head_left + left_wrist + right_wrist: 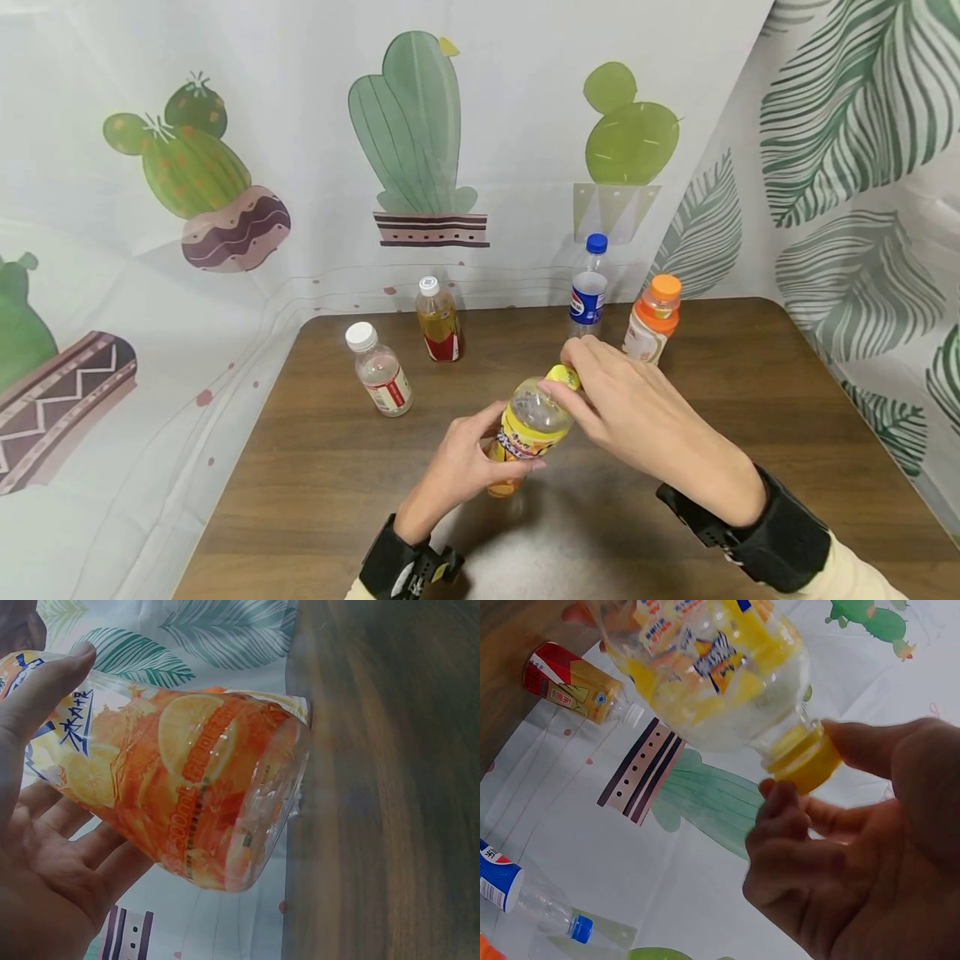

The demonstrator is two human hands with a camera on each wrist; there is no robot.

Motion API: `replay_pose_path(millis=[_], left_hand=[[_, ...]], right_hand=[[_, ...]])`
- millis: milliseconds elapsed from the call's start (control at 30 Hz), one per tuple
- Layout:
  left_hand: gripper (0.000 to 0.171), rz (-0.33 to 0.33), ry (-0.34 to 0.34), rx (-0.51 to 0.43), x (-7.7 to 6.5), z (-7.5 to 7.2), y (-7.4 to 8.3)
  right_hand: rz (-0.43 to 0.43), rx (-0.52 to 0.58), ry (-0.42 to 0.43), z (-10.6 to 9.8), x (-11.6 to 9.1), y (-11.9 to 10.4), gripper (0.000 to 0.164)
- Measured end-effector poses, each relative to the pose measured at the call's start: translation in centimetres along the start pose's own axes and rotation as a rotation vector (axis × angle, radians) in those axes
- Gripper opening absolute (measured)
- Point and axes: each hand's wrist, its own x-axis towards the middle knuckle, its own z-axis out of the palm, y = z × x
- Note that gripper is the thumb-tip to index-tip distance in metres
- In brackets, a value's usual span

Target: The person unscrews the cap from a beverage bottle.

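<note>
My left hand (459, 460) grips a clear plastic drink bottle (528, 432) with a yellow and orange label, thumb on one side and fingers on the other. The bottle leans, its top toward the right; orange slices show on its lower label (187, 772) in the left wrist view. From the upper right my right hand (645, 404) reaches over and pinches the yellow cap (802, 757) between thumb and fingertips. In the right wrist view the cap sits at the bottle's neck, and the upper part of the bottle looks empty of liquid.
On the brown table (315, 467) stand a white-capped bottle (384, 379), a small amber bottle (439, 325), a blue-capped bottle (587, 292) and an orange-capped bottle (652, 321). The right hand partly covers the last two. Behind the table hangs a cactus-print cloth (315, 167).
</note>
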Motion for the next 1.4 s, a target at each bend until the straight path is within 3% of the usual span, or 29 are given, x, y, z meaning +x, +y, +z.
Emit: replay_pose_path(millis=[200, 300, 467, 533, 633, 833, 933, 1067, 1200, 1400], left_hand=[[0.054, -0.030, -0.030, -0.036, -0.3, 0.0, 0.0], [0.053, -0.032, -0.029, -0.041, -0.3, 0.0, -0.1], [0.053, -0.020, -0.015, -0.033, -0.3, -0.1, 0.0], [0.053, -0.016, -0.011, -0.021, -0.3, -0.1, 0.1], [0.053, -0.007, 0.001, 0.017, -0.2, -0.2, 0.2], [0.055, 0.024, 0.040, 0.192, -0.1, -0.1, 0.3], [0.056, 0.039, 0.048, 0.260, -0.1, 0.0, 0.3], [0.057, 0.051, 0.056, 0.298, -0.1, 0.1, 0.1], [0.057, 0.053, 0.058, 0.282, -0.1, 0.1, 0.0], [0.055, 0.030, 0.041, 0.200, -0.3, 0.0, 0.1]], right_hand=[[-0.051, 0.005, -0.058, -0.4, -0.2, 0.2, 0.022], [-0.027, 0.003, -0.077, -0.5, -0.2, 0.2, 0.024], [0.054, 0.004, -0.093, -0.9, -0.2, -0.1, 0.045], [0.093, -0.008, -0.074, -1.1, -0.1, -0.2, 0.048], [0.136, -0.057, -0.007, -1.2, 0.1, -0.5, 0.040], [0.125, -0.233, 0.112, -0.2, 0.0, -0.8, 0.063], [0.124, -0.243, 0.091, 0.2, -0.1, -0.8, 0.060], [0.160, -0.189, 0.000, 0.2, 0.0, -0.7, 0.048], [0.164, -0.131, -0.065, -0.2, 0.1, -0.7, 0.042], [0.076, -0.074, -0.065, -0.5, -0.1, -0.6, 0.029]])
